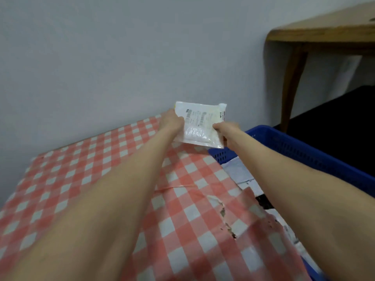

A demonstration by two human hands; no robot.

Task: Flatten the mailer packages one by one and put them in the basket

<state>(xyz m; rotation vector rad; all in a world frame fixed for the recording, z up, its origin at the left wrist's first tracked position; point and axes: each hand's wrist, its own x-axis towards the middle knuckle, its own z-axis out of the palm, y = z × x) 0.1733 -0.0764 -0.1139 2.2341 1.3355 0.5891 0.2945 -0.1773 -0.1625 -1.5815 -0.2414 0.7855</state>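
mailer package [199, 124] of white plastic with a printed label, held up over the far corner of the red-checked tablecloth [81, 169], left hand [171, 120] gripping its left edge and right hand [226, 128] pinching its right edge. likely light, thin, crinkly and a little slippery, with a soft lump in the lower half, so best taken by the side edges. just right of it the blue basket [304, 151], nothing seen between the two; wooden table [324, 31] at upper right, well apart.

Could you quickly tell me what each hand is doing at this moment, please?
Left hand: grips the left edge of the white mailer package.
Right hand: grips the package's right edge.
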